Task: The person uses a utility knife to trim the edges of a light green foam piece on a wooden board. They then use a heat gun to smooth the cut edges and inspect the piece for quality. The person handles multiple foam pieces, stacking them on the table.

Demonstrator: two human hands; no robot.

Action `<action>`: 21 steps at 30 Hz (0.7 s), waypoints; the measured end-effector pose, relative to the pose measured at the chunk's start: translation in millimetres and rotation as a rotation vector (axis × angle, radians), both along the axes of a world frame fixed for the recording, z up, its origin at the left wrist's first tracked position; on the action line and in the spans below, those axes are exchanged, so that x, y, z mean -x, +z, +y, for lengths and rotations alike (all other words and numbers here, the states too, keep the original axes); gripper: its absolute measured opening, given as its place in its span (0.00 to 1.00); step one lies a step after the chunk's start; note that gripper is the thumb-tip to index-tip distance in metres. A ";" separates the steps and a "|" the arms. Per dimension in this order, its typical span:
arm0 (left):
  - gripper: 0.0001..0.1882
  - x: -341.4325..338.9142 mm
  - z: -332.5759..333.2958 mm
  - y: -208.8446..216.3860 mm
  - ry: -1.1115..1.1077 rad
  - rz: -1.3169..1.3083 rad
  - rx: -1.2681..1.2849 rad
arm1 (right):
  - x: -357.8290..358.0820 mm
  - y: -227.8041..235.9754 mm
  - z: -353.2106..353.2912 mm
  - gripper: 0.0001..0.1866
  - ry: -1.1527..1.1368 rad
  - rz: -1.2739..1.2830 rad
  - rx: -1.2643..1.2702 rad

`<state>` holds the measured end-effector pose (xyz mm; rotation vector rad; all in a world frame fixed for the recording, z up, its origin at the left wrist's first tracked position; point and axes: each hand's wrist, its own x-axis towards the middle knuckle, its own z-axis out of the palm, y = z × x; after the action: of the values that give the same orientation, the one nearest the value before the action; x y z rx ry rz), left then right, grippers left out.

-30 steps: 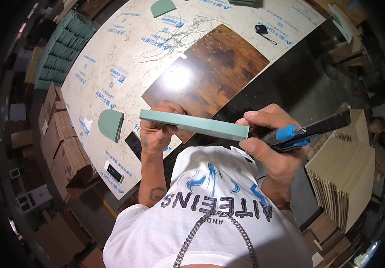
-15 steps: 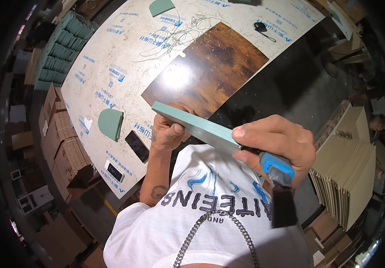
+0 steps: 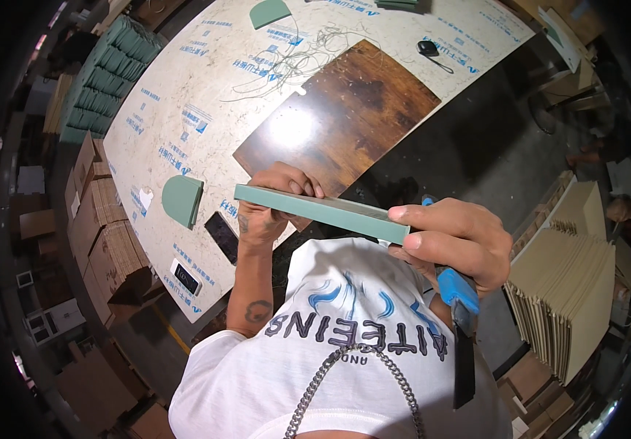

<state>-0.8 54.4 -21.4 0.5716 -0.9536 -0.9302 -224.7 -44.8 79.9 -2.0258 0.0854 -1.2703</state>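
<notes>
In front of my chest I hold a light green board [image 3: 322,212] nearly level, its long narrow edge facing up. My left hand [image 3: 271,201] is closed round its left part, fingertips over the far side. At the right end, the thumb and fingers of my right hand [image 3: 458,238] pinch the board. The same hand also carries a blue-handled tool [image 3: 459,290] against the palm; its flat dark blade hangs down, and its exact kind cannot be made out. Beyond my hands, a dark brown wood-grain panel [image 3: 344,110] lies on the white table [image 3: 162,102].
Left on the table are rounded green boards [image 3: 182,201], a dark phone [image 3: 222,236] and a white device with a screen [image 3: 186,276]. Tangled string [image 3: 286,62] and a black corded object [image 3: 428,49] lie farther off. Cardboard [image 3: 114,227] is stacked left, beige sheets [image 3: 560,293] right.
The green board's left end has dropped and the board has turned to show its long edge more fully. My left fingers have come up over its far side. The tool's blade has swung more upright.
</notes>
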 end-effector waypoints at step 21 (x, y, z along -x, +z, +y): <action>0.21 -12.5 -16.7 -61.5 -0.302 0.169 -0.739 | 2.6 -95.3 -35.7 0.19 -0.204 0.209 -0.099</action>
<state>11.7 37.7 -82.9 0.9640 -0.5275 -1.5951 -227.2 -80.5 -15.3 -2.0984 0.4547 -1.1460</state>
